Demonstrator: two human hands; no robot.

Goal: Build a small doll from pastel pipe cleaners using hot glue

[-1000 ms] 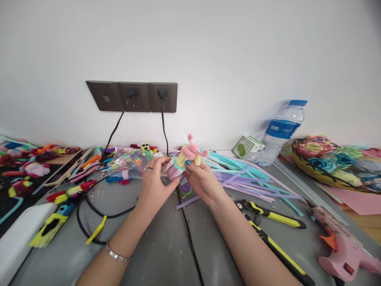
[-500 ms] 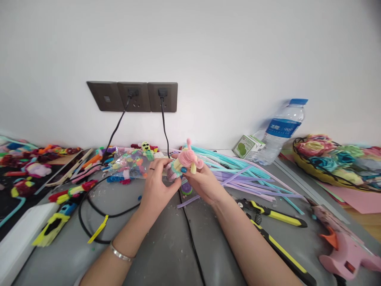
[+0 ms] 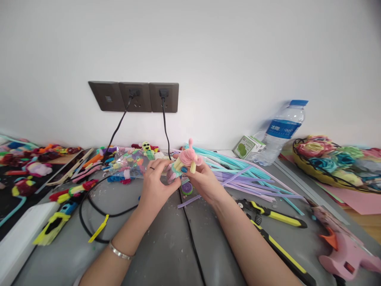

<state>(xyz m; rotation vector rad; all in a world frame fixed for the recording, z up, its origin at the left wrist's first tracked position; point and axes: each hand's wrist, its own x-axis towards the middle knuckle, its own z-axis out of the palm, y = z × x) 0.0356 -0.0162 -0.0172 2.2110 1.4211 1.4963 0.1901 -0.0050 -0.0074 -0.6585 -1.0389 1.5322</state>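
Between my two hands, above the grey table, is a small pipe-cleaner doll [image 3: 187, 158] with a pink top, pale yellow strands and a mint and mauve lower part. My left hand [image 3: 157, 180] pinches its lower left end between thumb and fingers. On the other side my right hand [image 3: 204, 182] grips it, a blue-nailed thumb pressed against the yellow strands. My palm and fingers hide part of the doll. Just below it a round purple-and-green piece [image 3: 187, 188] lies on the table, beside a black cable [image 3: 190, 234].
Purple and turquoise pipe cleaners [image 3: 253, 180] spread to the right. Nearer lie yellow-black wire strippers [image 3: 274, 234] and a pink glue gun [image 3: 342, 250]. A water bottle [image 3: 282, 133] leans against the wall. Pipe-cleaner figures [image 3: 74, 190] and a coiled cable [image 3: 86, 222] are at left.
The doll has tilted slightly, its pink tip shifting a little to the right. Both hands keep their hold in nearly the same place.
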